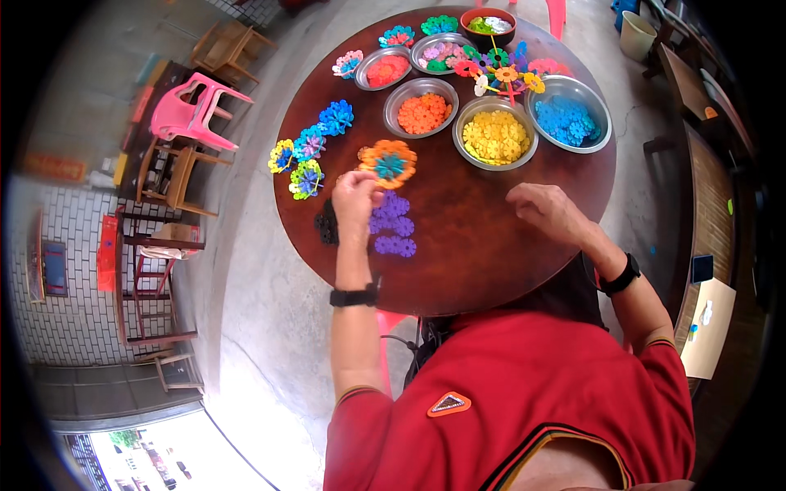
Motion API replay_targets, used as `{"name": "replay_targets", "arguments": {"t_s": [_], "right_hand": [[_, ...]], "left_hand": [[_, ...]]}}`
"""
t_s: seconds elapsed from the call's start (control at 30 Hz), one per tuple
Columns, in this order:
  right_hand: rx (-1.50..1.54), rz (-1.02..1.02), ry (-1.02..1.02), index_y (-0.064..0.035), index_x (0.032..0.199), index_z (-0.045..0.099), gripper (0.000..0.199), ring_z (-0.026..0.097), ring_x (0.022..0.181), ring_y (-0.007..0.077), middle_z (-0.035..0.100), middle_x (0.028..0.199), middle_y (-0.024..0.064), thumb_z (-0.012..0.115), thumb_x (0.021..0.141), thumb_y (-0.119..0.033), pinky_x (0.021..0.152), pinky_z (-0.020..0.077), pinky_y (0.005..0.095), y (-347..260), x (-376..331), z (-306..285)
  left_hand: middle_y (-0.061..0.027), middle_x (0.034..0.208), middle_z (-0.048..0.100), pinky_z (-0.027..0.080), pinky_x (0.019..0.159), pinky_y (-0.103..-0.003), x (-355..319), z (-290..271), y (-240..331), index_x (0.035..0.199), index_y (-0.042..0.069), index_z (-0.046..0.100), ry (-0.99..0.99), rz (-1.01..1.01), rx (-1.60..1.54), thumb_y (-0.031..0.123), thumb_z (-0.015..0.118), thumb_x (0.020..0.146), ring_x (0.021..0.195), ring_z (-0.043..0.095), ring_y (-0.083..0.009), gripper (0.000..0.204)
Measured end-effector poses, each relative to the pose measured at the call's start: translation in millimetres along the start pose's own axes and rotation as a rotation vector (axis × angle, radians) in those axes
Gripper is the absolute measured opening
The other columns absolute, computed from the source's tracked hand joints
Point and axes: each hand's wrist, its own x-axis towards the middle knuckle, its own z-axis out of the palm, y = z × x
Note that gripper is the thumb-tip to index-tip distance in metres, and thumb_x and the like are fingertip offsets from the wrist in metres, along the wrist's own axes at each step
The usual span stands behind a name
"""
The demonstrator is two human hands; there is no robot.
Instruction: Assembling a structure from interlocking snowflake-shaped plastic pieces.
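My left hand (357, 203) is closed on the edge of a flower made of interlocking plastic pieces (388, 164), orange outside and teal in the middle. Purple flower-shaped pieces (393, 225) lie on the table beside this hand, and a few black pieces (327, 222) are partly hidden behind its wrist. My right hand (547, 211) hovers over the table's right side, its fingers bent together; whether anything small is in them is hidden. Nearest to it are a metal bowl of yellow pieces (495, 137) and a metal bowl of blue pieces (566, 116).
Metal bowls of orange pieces (423, 113), red-pink pieces (387, 71) and mixed pieces (444, 55) stand farther back. A multicoloured built stand (501, 74) rises behind the yellow bowl. Finished flowers (309, 143) line the left of the round brown table (458, 262). Pink stool (192, 110) at left.
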Motion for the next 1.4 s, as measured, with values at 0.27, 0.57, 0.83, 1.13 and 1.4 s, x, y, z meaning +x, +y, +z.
{"name": "replay_targets", "arguments": {"t_s": [0.27,0.57,0.83,1.13,1.4], "right_hand": [[0.221,0.205,0.092,-0.0031,0.120,0.043,0.042,0.063,0.075,0.0268,0.064,0.081,0.0116,0.061,0.081,-0.005,0.069,0.0480,0.0359,-2.7,-1.7,3.6],[-0.053,-0.003,0.114,-0.0019,0.099,0.060,0.021,0.063,0.075,0.0251,0.063,0.079,0.0092,0.063,0.078,-0.005,0.068,0.0494,0.0334,-18.4,7.4,-34.8],[-0.277,0.111,0.245,-0.0030,0.107,0.059,0.026,0.061,0.085,0.0165,0.064,0.091,0.0083,0.058,0.081,-0.007,0.075,0.0485,0.0297,8.3,88.1,-150.5],[-0.935,0.272,0.087,-0.0136,0.119,0.054,0.039,0.056,0.101,0.0293,0.056,0.101,0.0139,0.053,0.082,-0.001,0.086,0.0444,0.0389,166.0,184.5,-186.6],[-0.928,-0.054,0.089,-0.0090,0.103,0.066,0.029,0.057,0.099,0.0305,0.056,0.103,0.0121,0.050,0.082,0.004,0.083,0.0474,0.0367,241.9,228.9,-169.8]], "left_hand": [[-0.0014,0.070,0.059,0.046,0.048,-0.020,-64.5,65.7,15.1,0.088,0.002,0.056,-0.378,-0.094,0.076,-0.001,0.056,0.079,0.054,0.056,-0.0071,0.009],[-0.0068,0.076,0.064,0.048,0.056,-0.028,-69.7,67.9,4.9,0.112,0.005,0.049,-0.297,0.012,0.432,0.008,0.058,0.080,0.062,0.062,-0.0151,0.033],[-0.0117,0.087,0.064,0.046,0.071,-0.043,-77.3,42.2,31.6,0.112,0.008,0.052,-0.310,0.243,0.744,0.021,0.064,0.080,0.083,0.062,-0.0327,0.037],[-0.0138,0.096,0.063,0.050,0.076,-0.037,-93.0,-6.0,67.1,0.116,0.009,0.053,-0.475,0.120,0.532,0.016,0.067,0.077,0.089,0.062,-0.0285,0.042],[-0.0121,0.097,0.062,0.048,0.077,-0.037,-82.0,-10.5,59.2,0.115,0.008,0.053,-0.438,0.056,0.754,0.016,0.066,0.078,0.089,0.061,-0.0272,0.041]]}}
